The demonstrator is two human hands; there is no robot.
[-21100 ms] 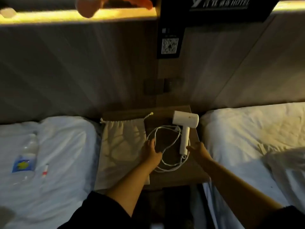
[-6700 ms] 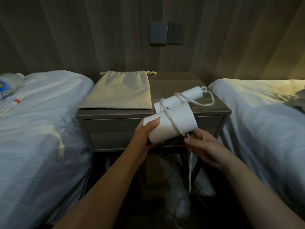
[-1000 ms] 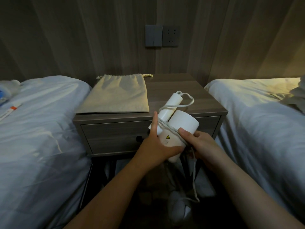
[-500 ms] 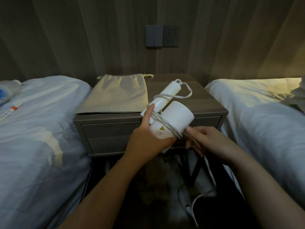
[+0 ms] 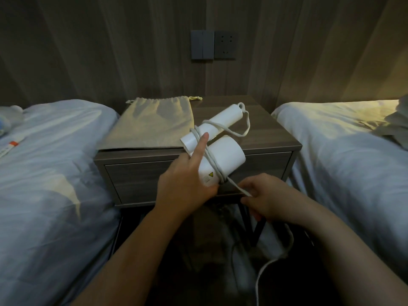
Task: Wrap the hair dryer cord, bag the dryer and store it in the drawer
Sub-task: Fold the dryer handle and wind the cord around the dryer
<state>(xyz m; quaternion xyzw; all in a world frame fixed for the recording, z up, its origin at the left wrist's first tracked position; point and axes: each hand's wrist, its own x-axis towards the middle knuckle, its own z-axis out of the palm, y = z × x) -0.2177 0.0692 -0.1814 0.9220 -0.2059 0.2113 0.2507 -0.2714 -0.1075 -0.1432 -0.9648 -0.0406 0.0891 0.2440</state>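
The room is dim, and under the nightstand we can make out little but dark legs and floor; the cord drops there from our right hand, curves pale over the floor and runs off the bottom edge, so we cannot see its far end. The rear of the hair dryer is hidden under our left hand, and the small label with a yellow triangle on its barrel is too small to read. The two hands cover part of the shut drawer. On the left bed a striped tube and a bluish thing are cut off by the edge; on the right bed crumpled cloth is cut off too. Our left hand holds the dryer in the air just in front of the nightstand's top edge, palm cupped round the barrel's end, fingers curled about it, while the index finger lies straight along the handle and presses the cord turns there. Several turns cross barrel and handle, and one loose loop hangs off the handle's tip above the tabletop. Our right hand sits just below the barrel, knuckles up, fingers curled narrow round the taut strand. The cloth bag lies flat on the nightstand's left half, untouched
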